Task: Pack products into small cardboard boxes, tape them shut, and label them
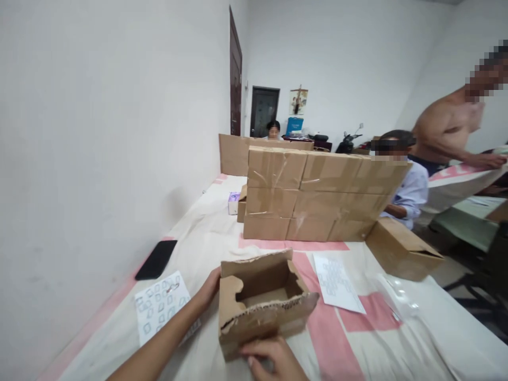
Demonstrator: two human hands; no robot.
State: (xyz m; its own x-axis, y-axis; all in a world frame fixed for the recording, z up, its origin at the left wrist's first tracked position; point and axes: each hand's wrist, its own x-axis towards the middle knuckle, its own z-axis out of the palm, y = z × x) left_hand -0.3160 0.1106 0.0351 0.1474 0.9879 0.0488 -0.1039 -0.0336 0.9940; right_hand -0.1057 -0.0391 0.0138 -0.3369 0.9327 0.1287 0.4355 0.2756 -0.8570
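Observation:
An open cardboard box [265,317] with torn, ragged top edges and a notched left wall sits in front of me, its inside bare. My left hand [213,286] is against the box's far left side, its fingers hidden behind the cardboard. At the lower front edge, my right hand [273,357] has its bent fingers on the box, thumb apart below. Left of the box, partly under my left forearm, lies a paper with drawn small squares [161,301]. Another marked sheet [337,283] lies to the right.
A black phone [156,260] lies near the wall. Stacked taped cartons [313,196] form a barrier ahead, with a carton [402,248] at right and clear plastic packaging [399,296] nearer. One person [415,185] sits behind, another [444,127] stands holding cloth; a third sits farther back.

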